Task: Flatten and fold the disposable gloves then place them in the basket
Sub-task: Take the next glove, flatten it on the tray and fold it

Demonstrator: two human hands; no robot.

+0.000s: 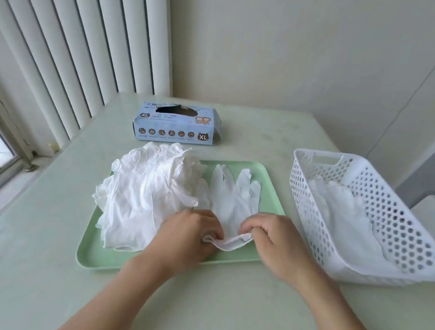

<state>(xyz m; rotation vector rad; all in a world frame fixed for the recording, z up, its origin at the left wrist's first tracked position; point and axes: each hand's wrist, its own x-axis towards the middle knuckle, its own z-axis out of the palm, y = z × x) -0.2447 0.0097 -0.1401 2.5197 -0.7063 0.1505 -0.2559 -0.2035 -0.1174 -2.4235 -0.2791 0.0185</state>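
Glove (230, 205) lies flat on tray (90, 253), 3 o'clock of pile (145, 192); its cuff is pinched by left hand (191, 237) and right hand (270, 238). Thin film may cling, so a skewed fold is judged likely; pile could be snagged before basket (315, 173), 3 o'clock, is reached.

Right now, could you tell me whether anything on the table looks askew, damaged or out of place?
Two things. The white basket sits tipped, its far side raised, with gloves already inside. The blue glove box has a raggedly torn opening on top. The loose glove pile also spills past the green tray at its far left edge.
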